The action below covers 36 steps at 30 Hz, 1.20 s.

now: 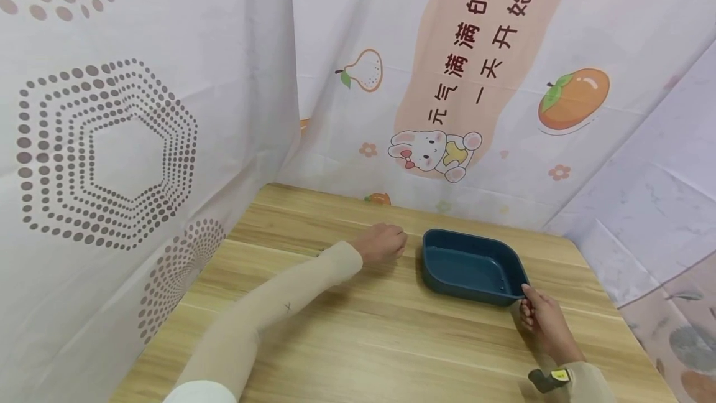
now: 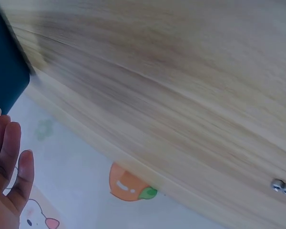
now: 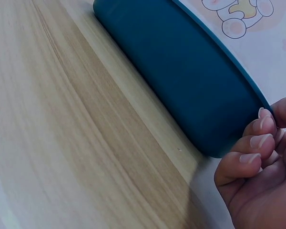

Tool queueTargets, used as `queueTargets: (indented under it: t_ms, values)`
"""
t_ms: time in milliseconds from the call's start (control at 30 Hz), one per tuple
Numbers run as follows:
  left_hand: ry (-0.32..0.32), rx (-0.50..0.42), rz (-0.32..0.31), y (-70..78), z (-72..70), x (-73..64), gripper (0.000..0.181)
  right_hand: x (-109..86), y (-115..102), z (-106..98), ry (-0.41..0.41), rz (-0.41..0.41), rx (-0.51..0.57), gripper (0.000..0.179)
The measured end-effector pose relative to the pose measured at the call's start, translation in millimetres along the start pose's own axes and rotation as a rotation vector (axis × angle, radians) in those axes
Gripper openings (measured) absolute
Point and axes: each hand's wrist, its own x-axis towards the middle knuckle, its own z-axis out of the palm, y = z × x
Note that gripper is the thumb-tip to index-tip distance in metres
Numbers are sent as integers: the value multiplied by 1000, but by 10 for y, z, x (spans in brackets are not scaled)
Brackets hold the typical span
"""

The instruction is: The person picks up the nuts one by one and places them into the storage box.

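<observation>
A dark teal rectangular plastic tray point(image 1: 470, 269) with rounded corners and an open top sits toward the right of the wooden table. My right hand point(image 1: 545, 322) pinches the rim at its near right corner, thumb on top and fingers curled under the outside, as the right wrist view also shows at the teal wall point(image 3: 181, 71). Just left of the tray, with a gap between, is my left hand point(image 1: 383, 242). In the left wrist view its fingers point(image 2: 8, 148) are loosely bent and hold nothing. Small specks lie inside the tray near the right corner.
Two small round silver metal pieces point(image 2: 282, 186) lie on the wooden table point(image 1: 380, 341), partly behind the left forearm in the head view. Printed cloth curtains point(image 1: 335, 129) hang along the left, back and right sides. A black device point(image 1: 548, 380) is strapped to the right wrist.
</observation>
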Motion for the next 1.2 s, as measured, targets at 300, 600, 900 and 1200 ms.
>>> queueTargets:
  t_ms: [300,600,900,1200]
  values:
    - [63,5,26,95,65,95,16,-35,-11,21,-2,-25,-7,43]
    - [42,-15,20,161,53,153,16,-22,10,7,-2,-26,-5,42]
    - [38,-48,26,220,89,222,15,-23,-10,18,5,-25,-10,42]
    - [41,-72,24,282,73,255,16,-32,-5,25,11,-29,-22,42]
